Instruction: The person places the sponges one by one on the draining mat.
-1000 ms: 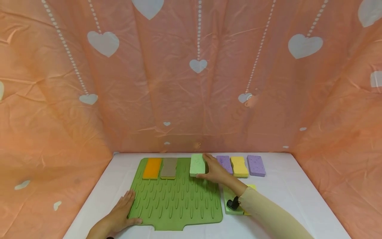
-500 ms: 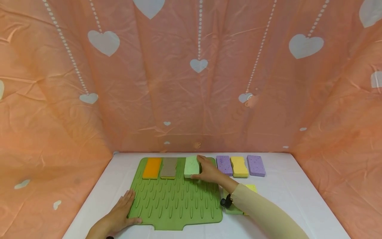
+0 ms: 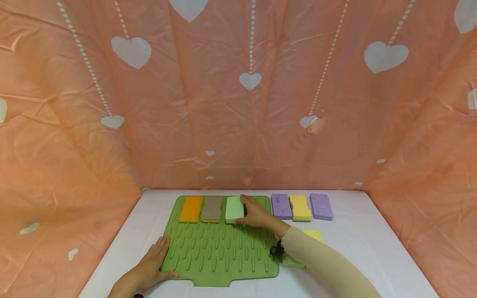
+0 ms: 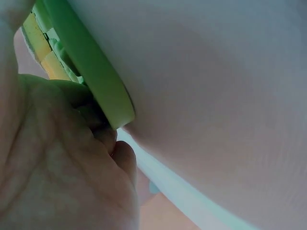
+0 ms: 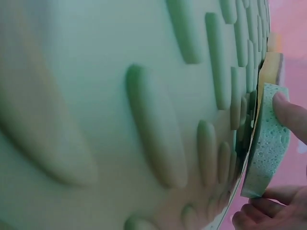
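Note:
My right hand [image 3: 255, 213] pinches a light green sponge [image 3: 234, 208] by its ends, thumb at the near end and fingers at the far one. That sponge is over the back of a green ridged mat [image 3: 220, 256]; whether it lies fully on the mat I cannot tell. To its left on the mat lie a grey-topped sponge [image 3: 212, 208] and an orange one [image 3: 191, 209]. At the mat's near left corner, my left hand [image 3: 152, 263] rests with extended fingers along the edge. In the left wrist view, the mat's rim [image 4: 103, 79] touches its fingers.
Right of the mat, a purple sponge [image 3: 281, 206], a yellow sponge [image 3: 299, 207] and another purple sponge [image 3: 321, 206] form a row on the white table. Nearer, a yellow sponge [image 3: 314, 234] and a green sponge [image 3: 292, 261] are partly hidden by the right forearm. A pink curtain [image 3: 253, 136] hangs behind.
My right hand has carried the light green sponge leftward and slightly nearer, beside the grey-topped sponge. The left hand has stayed at the mat's corner.

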Tool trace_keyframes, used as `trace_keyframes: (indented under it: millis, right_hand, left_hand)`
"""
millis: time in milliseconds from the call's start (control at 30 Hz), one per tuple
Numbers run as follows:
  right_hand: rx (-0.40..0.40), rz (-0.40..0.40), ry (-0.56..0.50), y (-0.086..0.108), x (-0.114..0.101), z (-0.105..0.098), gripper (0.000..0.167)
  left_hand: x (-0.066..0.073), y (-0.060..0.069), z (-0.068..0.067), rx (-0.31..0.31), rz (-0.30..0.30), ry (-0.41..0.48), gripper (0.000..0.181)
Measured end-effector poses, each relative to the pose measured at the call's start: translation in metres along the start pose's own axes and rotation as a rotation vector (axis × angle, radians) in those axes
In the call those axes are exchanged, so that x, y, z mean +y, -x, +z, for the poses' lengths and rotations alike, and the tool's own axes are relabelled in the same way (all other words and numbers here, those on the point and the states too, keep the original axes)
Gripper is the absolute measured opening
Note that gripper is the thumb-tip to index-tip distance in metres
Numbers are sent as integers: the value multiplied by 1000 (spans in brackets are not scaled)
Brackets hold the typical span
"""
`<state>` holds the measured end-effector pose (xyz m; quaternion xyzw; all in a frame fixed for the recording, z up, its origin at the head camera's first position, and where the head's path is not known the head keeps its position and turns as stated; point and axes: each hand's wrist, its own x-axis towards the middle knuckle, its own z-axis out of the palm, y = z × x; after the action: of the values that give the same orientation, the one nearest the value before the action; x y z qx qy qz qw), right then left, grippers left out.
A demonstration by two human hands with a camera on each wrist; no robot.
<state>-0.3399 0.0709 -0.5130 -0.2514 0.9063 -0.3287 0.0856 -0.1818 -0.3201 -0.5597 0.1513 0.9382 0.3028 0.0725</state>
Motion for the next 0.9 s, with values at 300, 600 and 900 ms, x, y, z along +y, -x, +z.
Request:
trace_keyframes:
  millis: [300, 600, 900]
  right_hand:
    - [-15, 1, -1, -5, 3, 5, 113]
    - [-22, 22, 8, -7, 0, 5, 113]
    - [-36, 32, 11, -4, 1, 5, 116]
  left_hand:
    - [6, -1, -3, -12, -40, -26, 128]
    - [5, -1, -3, -27, -55, -12, 131]
    - [1, -1, -2, -11, -46, -33, 129]
